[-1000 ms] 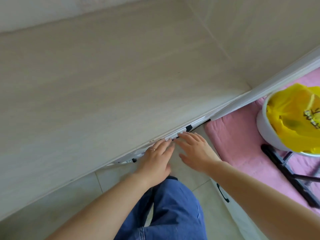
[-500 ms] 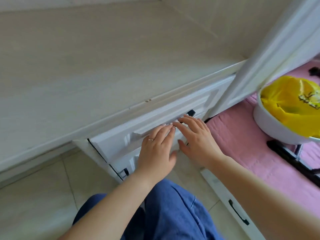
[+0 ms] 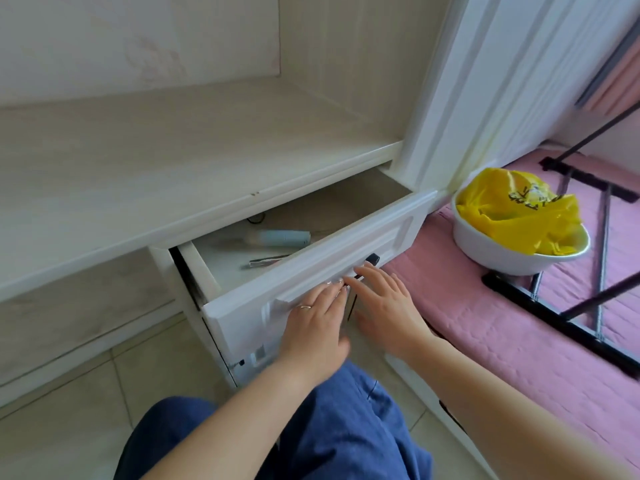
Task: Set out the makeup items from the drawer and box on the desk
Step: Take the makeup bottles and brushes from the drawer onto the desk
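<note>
Drawer [image 3: 311, 271]: white, rectangular, with a moulded panel front and a dark handle [image 3: 372, 259] toward its 3 o'clock end. It stands part-way out beneath the desk top [image 3: 173, 161], which is a pale wood-grain laminate, smooth and flat, with a small chip on its front edge.

Drawer contents, as far as the opening shows:
- one pale blue cylindrical tube [image 3: 282, 238], smooth-sided, lying flat on the drawer floor toward the 12 o'clock side
- one slim silvery implement [image 3: 266, 262], lying flat at 6 o'clock of the tube, apart from it; its type cannot be told
- a thin dark loop [image 3: 255, 219], possibly a cord, at 11 o'clock of the tube, half hidden under the desk edge

No box can be made out.

Left hand [image 3: 313, 327]: fingers straight and close together, laid flat on the drawer front at 9 o'clock of the handle; a plain ring on one finger.
Right hand [image 3: 384, 303]: fingers straight and slightly spread, tips at the drawer front just at 6 o'clock of the handle, touching the left fingertips. Neither hand holds anything.

At 3 o'clock of the drawer, a white round basin [image 3: 512, 251], smooth and glossy, holds a crumpled yellow plastic bag [image 3: 519, 209] with dark print. The basin rests on a pink quilted mat [image 3: 519, 341], stitched and soft, crossed by a black metal rack frame [image 3: 588, 306]. Blue denim trousers [image 3: 346, 427] show at 6 o'clock over glossy floor tiles [image 3: 69, 410]
</note>
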The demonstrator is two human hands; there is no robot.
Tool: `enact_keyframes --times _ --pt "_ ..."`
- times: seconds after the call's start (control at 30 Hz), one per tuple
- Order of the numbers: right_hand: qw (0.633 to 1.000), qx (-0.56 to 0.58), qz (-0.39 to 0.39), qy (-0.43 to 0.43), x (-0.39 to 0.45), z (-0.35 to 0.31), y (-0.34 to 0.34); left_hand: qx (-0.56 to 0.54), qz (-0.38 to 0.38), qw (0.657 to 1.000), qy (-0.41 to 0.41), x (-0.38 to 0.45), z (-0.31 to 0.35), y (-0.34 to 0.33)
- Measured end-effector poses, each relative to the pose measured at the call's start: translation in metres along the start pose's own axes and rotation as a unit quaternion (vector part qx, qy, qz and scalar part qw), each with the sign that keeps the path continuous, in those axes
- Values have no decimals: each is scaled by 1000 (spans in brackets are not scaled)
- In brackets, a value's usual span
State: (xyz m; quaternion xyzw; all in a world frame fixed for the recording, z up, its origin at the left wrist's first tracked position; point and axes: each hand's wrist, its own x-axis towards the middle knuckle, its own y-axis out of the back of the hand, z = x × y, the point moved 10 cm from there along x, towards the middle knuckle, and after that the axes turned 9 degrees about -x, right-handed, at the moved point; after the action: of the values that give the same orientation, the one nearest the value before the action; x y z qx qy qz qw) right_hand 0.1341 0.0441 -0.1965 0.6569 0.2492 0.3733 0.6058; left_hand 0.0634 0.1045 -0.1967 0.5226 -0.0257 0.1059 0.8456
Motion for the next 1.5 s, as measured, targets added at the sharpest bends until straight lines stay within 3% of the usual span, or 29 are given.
enact_keyframes --times 0.47,0.63,0.73,0.8,0.87,0.93,1.27,1.5 --pt "1000 8 19 11 -72 19 17 61 -36 996 -55 -40 62 -21" --pt "977 88 189 51 -57 17 94 -29 69 988 -133 -44 91 53" --pt "981 59 164 90 -33 4 111 1 131 983 -128 -40 81 101" --pt "991 24 82 101 -15 -1 100 31 84 995 -46 -31 59 111" --pt "996 10 17 91 -5 1 84 -9 -17 996 88 -27 23 99" --pt "996 12 6 86 -3 3 78 -73 -74 980 169 -31 2 87" --pt "993 51 75 81 -29 17 82 -205 -117 955 179 -46 4 69" --pt "989 59 105 81 -63 20 92 -192 -147 957 162 -53 22 59"
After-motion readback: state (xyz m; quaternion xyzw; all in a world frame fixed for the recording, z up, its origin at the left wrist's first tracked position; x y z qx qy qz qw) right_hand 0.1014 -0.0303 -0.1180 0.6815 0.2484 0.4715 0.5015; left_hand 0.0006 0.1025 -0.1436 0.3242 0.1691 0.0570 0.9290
